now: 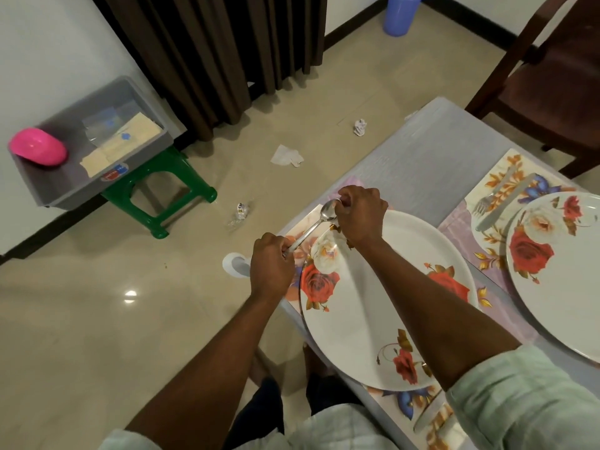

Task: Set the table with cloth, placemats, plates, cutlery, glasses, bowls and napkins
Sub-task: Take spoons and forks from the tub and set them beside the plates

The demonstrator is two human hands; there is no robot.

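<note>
I am holding a spoon (319,222) between my two hands, above the far left edge of the near plate (367,306). My left hand (271,264) is gripping the end of the handle with curled fingers, and my right hand (360,216) is pinching the bowl end of the spoon from above. The spoon is running slanted from my left hand, nearer to me, up to my right hand, farther from me.

My fingertips are hidden under the backs of both hands, so I cannot tell exactly how they are lying. Whether the spoon is touching the placemat (305,222) below it, I cannot tell. Some cutlery near my right elbow is cut off by my sleeve.

Both arms are reaching forward, the right forearm crossing over the plate.

Right of my right hand, a second plate (558,274) is lying on another placemat, with a fork (487,198) and a knife (506,203) just beside its far edge. Under everything is the grey cloth (438,157).
</note>
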